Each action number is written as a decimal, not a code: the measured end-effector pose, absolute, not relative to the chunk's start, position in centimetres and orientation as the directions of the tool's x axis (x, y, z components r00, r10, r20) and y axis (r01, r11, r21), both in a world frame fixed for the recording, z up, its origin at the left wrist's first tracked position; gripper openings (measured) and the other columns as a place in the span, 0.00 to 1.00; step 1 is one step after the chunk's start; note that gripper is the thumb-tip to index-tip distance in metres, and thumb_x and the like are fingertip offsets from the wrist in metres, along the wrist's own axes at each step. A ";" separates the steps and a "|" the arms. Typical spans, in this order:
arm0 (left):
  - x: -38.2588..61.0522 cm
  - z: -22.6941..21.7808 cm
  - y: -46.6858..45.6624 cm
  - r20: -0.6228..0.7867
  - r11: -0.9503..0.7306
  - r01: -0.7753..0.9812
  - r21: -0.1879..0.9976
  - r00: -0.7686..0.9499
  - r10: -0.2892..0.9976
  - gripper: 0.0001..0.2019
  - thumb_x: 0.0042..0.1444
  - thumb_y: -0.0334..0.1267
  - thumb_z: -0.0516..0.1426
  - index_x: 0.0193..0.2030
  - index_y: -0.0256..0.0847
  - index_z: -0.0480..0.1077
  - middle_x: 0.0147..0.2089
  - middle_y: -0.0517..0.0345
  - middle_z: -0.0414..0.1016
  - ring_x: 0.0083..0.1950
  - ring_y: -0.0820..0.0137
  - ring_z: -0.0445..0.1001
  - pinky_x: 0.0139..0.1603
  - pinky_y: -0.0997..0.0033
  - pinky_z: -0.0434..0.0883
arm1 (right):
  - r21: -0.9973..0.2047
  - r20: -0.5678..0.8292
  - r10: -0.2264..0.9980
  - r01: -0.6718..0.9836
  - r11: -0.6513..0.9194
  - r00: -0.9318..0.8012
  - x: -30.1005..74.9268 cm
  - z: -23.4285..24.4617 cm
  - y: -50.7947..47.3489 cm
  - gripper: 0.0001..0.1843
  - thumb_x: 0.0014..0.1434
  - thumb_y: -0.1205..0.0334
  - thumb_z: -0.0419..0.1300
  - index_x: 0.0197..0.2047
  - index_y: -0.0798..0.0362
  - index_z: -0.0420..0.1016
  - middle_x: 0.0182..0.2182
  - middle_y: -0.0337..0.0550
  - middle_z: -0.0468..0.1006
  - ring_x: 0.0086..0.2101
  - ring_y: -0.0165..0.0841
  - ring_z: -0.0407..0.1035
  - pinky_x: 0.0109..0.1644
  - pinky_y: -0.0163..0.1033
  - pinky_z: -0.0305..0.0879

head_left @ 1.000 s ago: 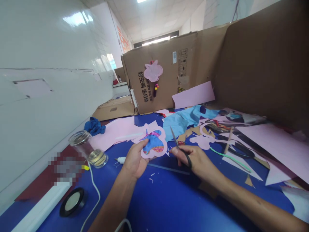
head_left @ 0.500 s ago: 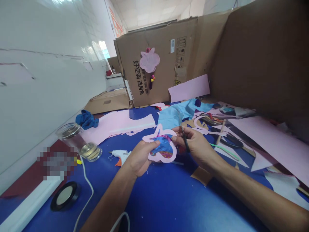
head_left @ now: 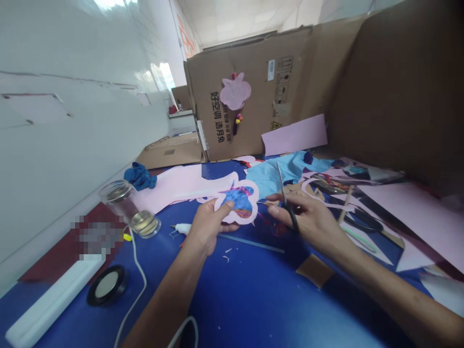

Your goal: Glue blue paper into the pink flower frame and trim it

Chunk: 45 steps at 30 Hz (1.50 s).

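A pink flower-shaped cut-out (head_left: pixel 250 212) backed with blue and magenta patterned fabric is pinched in my left hand (head_left: pixel 210 222), thumb on its face. To the right, my right hand (head_left: pixel 308 217) is closed round scissors (head_left: pixel 290 212) with black handles, their blade pointing up and away. The scissors stand apart from the cut-out. Dark red strands (head_left: pixel 273 226) hang blurred near the right fingertips; whether they are held is hard to see. Under my left wrist lies a white glue gun (head_left: pixel 182 229), partly hidden. Small white scraps (head_left: pixel 226 256) dot the blue table below.
A glass jar (head_left: pixel 118 195) and black tape roll (head_left: pixel 107 286) stand left, with a white cable (head_left: pixel 139 275). Light-blue cloth (head_left: pixel 264 176) lies behind my hands. Pink sheets (head_left: pixel 406 212) and scraps crowd the right. A cardboard box (head_left: pixel 250 130) closes off the back.
My hands have moved apart. The right hand with the scissors has shifted right, away from the cut-out, and the scissor blade now shows upright. The view has swung slightly left.
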<state>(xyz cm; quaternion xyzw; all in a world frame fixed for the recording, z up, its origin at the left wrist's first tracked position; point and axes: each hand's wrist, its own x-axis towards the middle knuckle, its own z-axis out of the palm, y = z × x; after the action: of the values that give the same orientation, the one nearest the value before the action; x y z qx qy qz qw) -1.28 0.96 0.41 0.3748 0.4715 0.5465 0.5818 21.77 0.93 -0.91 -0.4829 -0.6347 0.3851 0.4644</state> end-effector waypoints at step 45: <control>-2.1 1.7 0.8 -0.218 0.211 -0.259 0.943 -0.001 0.976 0.06 0.66 0.34 0.60 0.44 0.34 0.78 0.40 0.41 0.86 0.35 0.60 0.84 0.33 0.64 0.80 | -0.956 -0.232 0.630 0.293 -0.007 -0.741 20.5 -2.0 -0.6 0.26 0.55 0.40 0.74 0.44 0.55 0.85 0.24 0.36 0.71 0.25 0.27 0.61 0.29 0.32 0.53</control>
<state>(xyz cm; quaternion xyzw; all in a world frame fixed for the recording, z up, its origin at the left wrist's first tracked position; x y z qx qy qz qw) -2.10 0.76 1.68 0.3661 0.4896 0.5106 0.6046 20.48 -0.62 -1.97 -0.3338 -0.6916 0.6263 0.1346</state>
